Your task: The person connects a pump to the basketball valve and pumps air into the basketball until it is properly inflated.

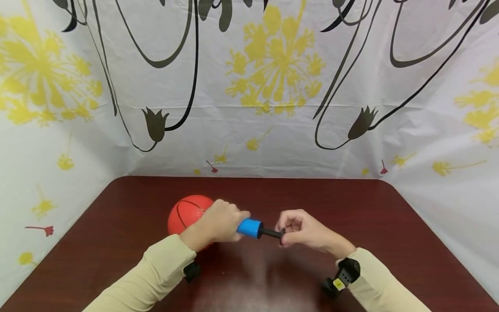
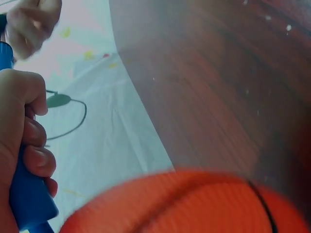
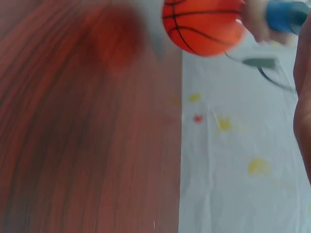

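A small orange basketball [image 1: 186, 214] with black lines is partly hidden behind my left hand [image 1: 220, 222]. That hand has its fingers curled round the blue barrel of a hand pump [image 1: 250, 228], which points to the right. In the left wrist view the barrel's lower end [image 2: 33, 204] shows below the fingers, beside the basketball [image 2: 194, 206]. My right hand [image 1: 308, 230] pinches the pump's black handle [image 1: 281, 236] at the end of a dark rod drawn partly out of the barrel. The right wrist view catches only an edge of this hand [image 3: 303, 97].
Both hands are above a dark red-brown wooden table [image 1: 335, 195] with rounded back corners. A white cloth [image 1: 218, 143] with yellow and grey flower prints hangs behind it and along both sides. Dark wrist devices [image 1: 347, 273] sit at the sleeves.
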{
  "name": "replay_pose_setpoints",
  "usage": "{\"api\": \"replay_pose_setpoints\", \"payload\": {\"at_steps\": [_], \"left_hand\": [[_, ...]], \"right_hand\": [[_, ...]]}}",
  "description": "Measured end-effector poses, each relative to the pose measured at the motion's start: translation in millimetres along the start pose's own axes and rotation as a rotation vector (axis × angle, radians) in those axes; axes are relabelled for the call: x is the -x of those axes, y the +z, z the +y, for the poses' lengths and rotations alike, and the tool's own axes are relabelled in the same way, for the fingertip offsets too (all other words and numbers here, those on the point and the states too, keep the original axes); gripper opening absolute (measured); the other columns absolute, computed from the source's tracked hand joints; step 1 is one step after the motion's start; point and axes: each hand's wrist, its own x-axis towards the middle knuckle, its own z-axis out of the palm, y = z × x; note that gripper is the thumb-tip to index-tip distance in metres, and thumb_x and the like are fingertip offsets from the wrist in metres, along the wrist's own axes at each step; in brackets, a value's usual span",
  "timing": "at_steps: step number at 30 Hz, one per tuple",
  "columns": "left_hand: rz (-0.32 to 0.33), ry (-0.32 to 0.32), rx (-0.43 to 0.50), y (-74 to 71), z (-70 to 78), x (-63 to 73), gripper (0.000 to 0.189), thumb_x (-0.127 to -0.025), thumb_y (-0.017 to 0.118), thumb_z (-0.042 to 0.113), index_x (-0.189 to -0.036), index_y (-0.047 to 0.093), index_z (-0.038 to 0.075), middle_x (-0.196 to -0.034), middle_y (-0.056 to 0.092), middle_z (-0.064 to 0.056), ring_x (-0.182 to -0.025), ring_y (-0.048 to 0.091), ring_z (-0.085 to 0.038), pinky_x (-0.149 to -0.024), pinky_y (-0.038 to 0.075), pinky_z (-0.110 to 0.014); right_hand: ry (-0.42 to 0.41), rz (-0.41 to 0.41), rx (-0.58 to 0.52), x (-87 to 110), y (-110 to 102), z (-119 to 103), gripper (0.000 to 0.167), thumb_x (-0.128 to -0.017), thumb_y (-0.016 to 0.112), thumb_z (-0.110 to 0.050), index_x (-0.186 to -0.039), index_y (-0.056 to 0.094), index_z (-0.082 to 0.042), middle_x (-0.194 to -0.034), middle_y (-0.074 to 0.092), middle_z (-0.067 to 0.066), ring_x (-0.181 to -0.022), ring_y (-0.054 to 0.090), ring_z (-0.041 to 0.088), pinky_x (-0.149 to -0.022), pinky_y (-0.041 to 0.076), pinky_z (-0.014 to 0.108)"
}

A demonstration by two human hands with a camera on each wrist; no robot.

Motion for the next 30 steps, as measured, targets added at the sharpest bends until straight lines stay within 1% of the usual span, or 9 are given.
{"api": "replay_pose_setpoints", "payload": {"at_steps": [4, 7, 10, 14, 17, 19, 24, 27, 30], "left_hand": [[0.008, -0.027, -0.022, -1.0, -5.1, 6.6, 0.026, -0.067, 0.069, 0.034, -0.080, 0.056, 0.015, -0.059, 0.053, 0.005, -0.046, 0.044, -0.006, -0.045, 0.038, -0.021], [0.005, -0.017, -0.050, -0.9, -8.3, 9.5, 0.026, -0.066, 0.069, 0.035, -0.078, 0.056, 0.016, -0.057, 0.052, 0.006, -0.045, 0.043, -0.006, -0.044, 0.036, -0.021], [0.005, -0.011, -0.070, -0.8, -9.1, 7.3, 0.025, -0.066, 0.069, 0.034, -0.077, 0.055, 0.016, -0.057, 0.051, 0.005, -0.045, 0.043, -0.007, -0.043, 0.035, -0.022], [-0.030, -0.050, -0.061, -0.5, -7.1, 2.2, 0.025, -0.066, 0.069, 0.033, -0.077, 0.056, 0.016, -0.058, 0.051, 0.004, -0.047, 0.043, -0.008, -0.044, 0.036, -0.023], [-0.069, -0.051, -0.052, 0.8, -3.9, 1.3, 0.024, -0.067, 0.069, 0.033, -0.079, 0.057, 0.015, -0.058, 0.049, 0.004, -0.047, 0.042, -0.008, -0.046, 0.037, -0.023], [-0.082, -0.031, -0.055, 1.6, -1.6, 1.5, 0.024, -0.067, 0.068, 0.033, -0.078, 0.058, 0.015, -0.056, 0.047, 0.005, -0.046, 0.040, -0.008, -0.045, 0.036, -0.023], [-0.048, 0.033, -0.073, 1.4, 1.2, 2.7, 0.024, -0.067, 0.068, 0.034, -0.078, 0.056, 0.016, -0.055, 0.046, 0.005, -0.045, 0.040, -0.007, -0.043, 0.034, -0.022], [-0.012, 0.030, -0.063, -0.6, -1.2, 4.4, 0.025, -0.067, 0.068, 0.033, -0.079, 0.055, 0.016, -0.057, 0.049, 0.005, -0.046, 0.042, -0.007, -0.044, 0.035, -0.022], [0.004, 0.006, -0.049, -1.2, -5.9, 8.3, 0.025, -0.067, 0.069, 0.033, -0.078, 0.053, 0.016, -0.057, 0.050, 0.005, -0.046, 0.042, -0.007, -0.044, 0.036, -0.022]], "right_hand": [[-0.050, -0.105, -0.115, 23.3, -12.2, -6.7, 0.015, -0.082, 0.055, 0.003, -0.082, 0.041, 0.004, -0.086, 0.058, 0.004, -0.074, 0.058, 0.010, -0.057, 0.044, 0.019], [-0.064, -0.161, -0.128, 33.4, -17.2, -7.3, 0.018, -0.084, 0.055, -0.001, -0.081, 0.038, 0.005, -0.082, 0.057, 0.008, -0.074, 0.056, 0.012, -0.054, 0.042, 0.023], [-0.049, -0.101, -0.068, 28.3, -13.8, -3.3, 0.018, -0.082, 0.057, 0.002, -0.080, 0.039, 0.005, -0.082, 0.057, 0.007, -0.073, 0.058, 0.010, -0.053, 0.044, 0.023], [-0.028, 0.021, 0.027, 2.8, -1.5, 7.0, 0.016, -0.080, 0.058, 0.004, -0.079, 0.042, 0.005, -0.084, 0.058, 0.002, -0.071, 0.061, 0.011, -0.059, 0.049, 0.025], [-0.002, 0.039, 0.091, -14.0, 7.2, 15.0, 0.017, -0.081, 0.060, -0.001, -0.080, 0.044, 0.007, -0.083, 0.059, -0.001, -0.069, 0.060, 0.009, -0.060, 0.050, 0.027], [0.025, 0.041, 0.112, -17.5, 11.0, 17.6, 0.017, -0.081, 0.060, -0.001, -0.081, 0.045, 0.007, -0.080, 0.059, -0.004, -0.068, 0.059, 0.008, -0.060, 0.049, 0.025], [0.058, 0.037, 0.092, -7.3, 11.6, 11.7, 0.016, -0.080, 0.060, 0.001, -0.082, 0.046, 0.007, -0.082, 0.060, -0.003, -0.069, 0.059, 0.008, -0.060, 0.047, 0.021], [0.021, -0.004, 0.038, 4.8, 5.4, 1.9, 0.018, -0.080, 0.060, 0.000, -0.081, 0.044, 0.007, -0.085, 0.059, 0.000, -0.072, 0.059, 0.008, -0.062, 0.047, 0.020], [-0.040, -0.090, -0.034, 19.8, -3.1, -7.4, 0.021, -0.081, 0.059, -0.003, -0.079, 0.041, 0.007, -0.080, 0.057, 0.010, -0.074, 0.058, 0.010, -0.062, 0.047, 0.020]]}}
